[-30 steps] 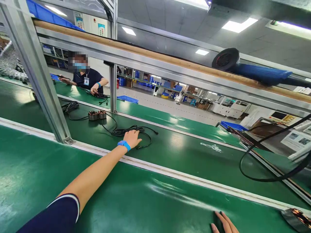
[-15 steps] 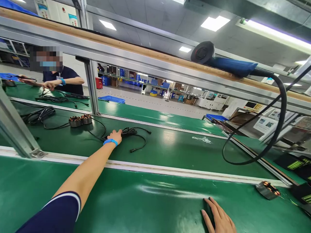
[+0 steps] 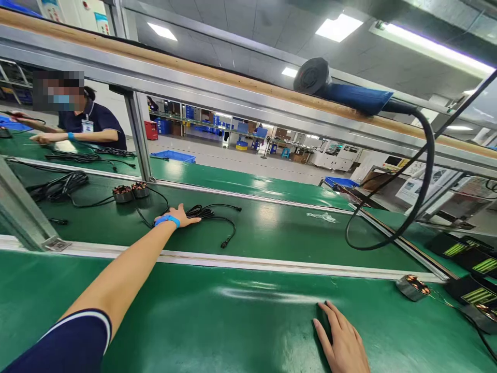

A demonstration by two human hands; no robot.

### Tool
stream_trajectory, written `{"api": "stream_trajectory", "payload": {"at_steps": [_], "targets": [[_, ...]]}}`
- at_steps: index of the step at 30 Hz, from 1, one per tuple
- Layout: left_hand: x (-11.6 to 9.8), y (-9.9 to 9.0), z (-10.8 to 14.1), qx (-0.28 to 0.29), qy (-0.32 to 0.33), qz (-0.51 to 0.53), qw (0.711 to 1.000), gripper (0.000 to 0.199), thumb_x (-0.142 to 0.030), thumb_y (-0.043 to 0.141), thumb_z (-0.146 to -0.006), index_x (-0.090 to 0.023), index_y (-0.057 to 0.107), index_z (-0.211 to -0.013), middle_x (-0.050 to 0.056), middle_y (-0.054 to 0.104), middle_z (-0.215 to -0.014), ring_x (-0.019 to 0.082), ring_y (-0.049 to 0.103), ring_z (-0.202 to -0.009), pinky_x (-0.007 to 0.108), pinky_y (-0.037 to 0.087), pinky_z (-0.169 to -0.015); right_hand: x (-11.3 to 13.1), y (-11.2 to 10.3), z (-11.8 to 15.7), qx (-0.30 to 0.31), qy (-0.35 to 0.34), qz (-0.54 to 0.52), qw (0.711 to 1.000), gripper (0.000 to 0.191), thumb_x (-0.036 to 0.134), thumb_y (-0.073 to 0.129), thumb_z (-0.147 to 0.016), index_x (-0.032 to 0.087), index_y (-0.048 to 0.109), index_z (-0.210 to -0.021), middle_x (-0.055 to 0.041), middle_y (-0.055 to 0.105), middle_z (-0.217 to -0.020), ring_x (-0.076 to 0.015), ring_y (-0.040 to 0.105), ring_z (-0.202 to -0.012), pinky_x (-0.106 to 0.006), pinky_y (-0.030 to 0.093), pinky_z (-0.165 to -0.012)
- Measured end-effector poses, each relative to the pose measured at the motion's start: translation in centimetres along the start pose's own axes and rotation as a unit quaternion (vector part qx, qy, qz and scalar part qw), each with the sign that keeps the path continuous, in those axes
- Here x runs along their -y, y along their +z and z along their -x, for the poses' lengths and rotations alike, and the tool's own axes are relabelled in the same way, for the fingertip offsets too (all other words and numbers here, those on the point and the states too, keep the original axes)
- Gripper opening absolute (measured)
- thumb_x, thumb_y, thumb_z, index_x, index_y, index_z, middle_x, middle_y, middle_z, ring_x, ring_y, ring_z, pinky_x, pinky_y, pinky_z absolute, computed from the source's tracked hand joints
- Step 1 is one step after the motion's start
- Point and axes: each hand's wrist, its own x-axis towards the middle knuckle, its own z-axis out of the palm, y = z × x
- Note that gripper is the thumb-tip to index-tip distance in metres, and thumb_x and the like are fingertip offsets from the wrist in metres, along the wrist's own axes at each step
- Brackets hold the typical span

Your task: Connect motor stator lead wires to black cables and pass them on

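My left hand (image 3: 177, 216), with a blue wrist strap, reaches across to the middle strip of the green bench. Its thumb and fingers are spread beside a coiled black cable (image 3: 200, 211), and the hand partly hides the coil. Two cable ends with connectors lie to the right of the coil. Two motor stators (image 3: 122, 194) with copper windings sit left of this hand, black leads running from them. My right hand (image 3: 344, 339) lies on the near green mat (image 3: 248, 321), fingers stretched and holding nothing. Another stator (image 3: 413, 287) stands to its right.
An angle grinder (image 3: 349, 96) lies on the overhead shelf, its cord (image 3: 429, 166) hanging in a loop at right. A crumpled clear plastic piece (image 3: 322, 217) is on the middle strip. Metal posts (image 3: 140, 134) divide the bench. A co-worker (image 3: 103, 124) sits across at left near more cables.
My left hand has opened from around the cable coil and shifted slightly left. One connector end has moved a little. The view has shifted slightly, and my right hand stays on the mat.
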Motion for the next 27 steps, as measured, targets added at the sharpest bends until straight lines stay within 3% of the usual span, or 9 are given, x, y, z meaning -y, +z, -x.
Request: {"api": "stream_trajectory", "payload": {"at_steps": [4, 9, 15, 18, 21, 24, 27], "targets": [[-3.6, 0.7, 0.7, -0.011, 0.006, -0.016, 1.0, 0.076, -0.066, 0.059, -0.1, -0.019, 0.04, -0.156, 0.019, 0.045, -0.152, 0.039, 0.048, -0.137, 0.064, 0.041, -0.115, 0.3, 0.0, 0.1, -0.004, -0.007, -0.005, 1.0, 0.06, 0.067, 0.033, -0.101, 0.028, 0.066, -0.132, -0.0065, 0.064, -0.143, -0.0294, 0.063, -0.13, -0.058, 0.055, -0.105], [-5.2, 0.5, 1.8, -0.025, 0.072, -0.058, 0.995, 0.043, -0.043, 0.065, -0.104, -0.015, 0.058, -0.136, 0.014, 0.057, -0.136, 0.031, 0.058, -0.124, 0.054, 0.051, -0.108, 0.3, 0.3, 0.1, -0.025, -0.012, 0.0, 1.0, 0.058, 0.066, 0.032, -0.102, 0.029, 0.065, -0.132, -0.0068, 0.064, -0.143, -0.0289, 0.063, -0.13, -0.057, 0.054, -0.104], [-6.2, -0.7, 6.0, -0.058, 0.149, -0.111, 0.981, 0.042, -0.034, 0.071, -0.101, -0.015, 0.057, -0.135, 0.014, 0.056, -0.134, 0.027, 0.063, -0.109, 0.045, 0.059, -0.095, 0.6, 0.2, -0.1, -0.011, -0.001, -0.014, 1.0, 0.06, 0.068, 0.032, -0.101, 0.028, 0.066, -0.131, -0.0081, 0.063, -0.143, -0.0286, 0.061, -0.131, -0.057, 0.05, -0.107], [-6.0, -3.8, 8.3, -0.087, 0.215, -0.13, 0.964, 0.049, -0.03, 0.073, -0.098, -0.016, 0.053, -0.14, 0.013, 0.055, -0.134, 0.026, 0.063, -0.106, 0.045, 0.058, -0.094, 0.9, -0.3, -0.2, 0.004, 0.008, -0.021, 1.0, 0.061, 0.066, 0.032, -0.1, 0.026, 0.066, -0.131, -0.0086, 0.063, -0.144, -0.0288, 0.06, -0.132, -0.056, 0.049, -0.108], [-5.1, -9.2, 10.0, -0.127, 0.262, -0.144, 0.946, 0.052, -0.022, 0.074, -0.093, -0.015, 0.051, -0.139, 0.013, 0.058, -0.131, 0.03, 0.062, -0.11, 0.048, 0.054, -0.099, 1.2, -0.7, -0.2, 0.014, 0.017, -0.022, 1.0, 0.061, 0.064, 0.032, -0.1, 0.025, 0.067, -0.132, -0.0087, 0.062, -0.145, -0.0291, 0.059, -0.133, -0.056, 0.047, -0.11], [-4.2, -15.0, 11.5, -0.187, 0.273, -0.137, 0.933, 0.051, -0.019, 0.066, -0.09, -0.01, 0.05, -0.137, 0.016, 0.06, -0.123, 0.04, 0.059, -0.119, 0.05, 0.047, -0.107, 1.4, -0.9, -0.3, 0.026, 0.021, -0.022, 0.999, 0.061, 0.062, 0.033, -0.099, 0.024, 0.066, -0.133, -0.0093, 0.062, -0.145, -0.0292, 0.058, -0.134, -0.055, 0.046, -0.111], [-3.8, -19.6, 13.0, -0.246, 0.269, -0.1, 0.926, 0.064, -0.017, 0.06, -0.088, -0.006, 0.037, -0.147, 0.019, 0.056, -0.133, 0.041, 0.054, -0.128, 0.049, 0.043, -0.112, 1.6, -1.1, -0.3, 0.035, 0.024, -0.019, 0.999, 0.063, 0.062, 0.03, -0.099, 0.023, 0.066, -0.134, -0.0098, 0.061, -0.146, -0.0294, 0.057, -0.135, -0.054, 0.044, -0.112]]}}
